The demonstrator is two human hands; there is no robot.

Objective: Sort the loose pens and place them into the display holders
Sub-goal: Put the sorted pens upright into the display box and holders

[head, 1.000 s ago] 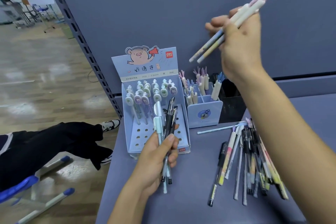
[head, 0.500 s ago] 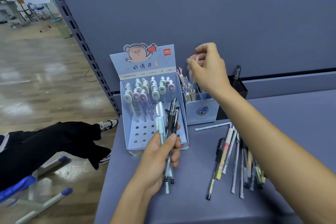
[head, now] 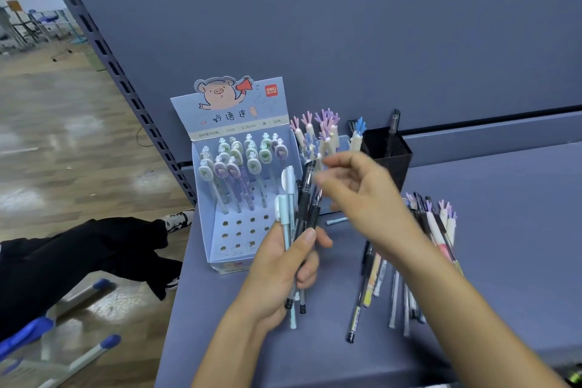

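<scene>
Left hand [head: 277, 268]: fingers [head: 307, 238] curl around a bundle of pens [head: 304, 198], thumb pressed across the front. The bundle is held upright, caps up, and contains black pens and pale blue ones. Its lower ends project below the palm, above the table [head: 510, 230].

Right hand [head: 365, 195]: blurred. Fingers [head: 340, 161] are loosely extended and slightly spread, with nothing visible between them. The fingertips are just beside the top of the bundle; contact cannot be confirmed.

Pig box [head: 239, 231]: stands behind and to the left of the left hand, on the left end of the table. Its rear holes carry upright charm pens [head: 234, 173]; its front holes are open.

Antler pens [head: 327, 126]: stand upright just right of the box, behind the right hand.

Mesh cup [head: 393, 154]: black, stands right of the antler pens, against the back panel.

Loose pens [head: 374, 274]: lie flat on the table under and to the right of the right forearm, roughly parallel, overlapping.
</scene>
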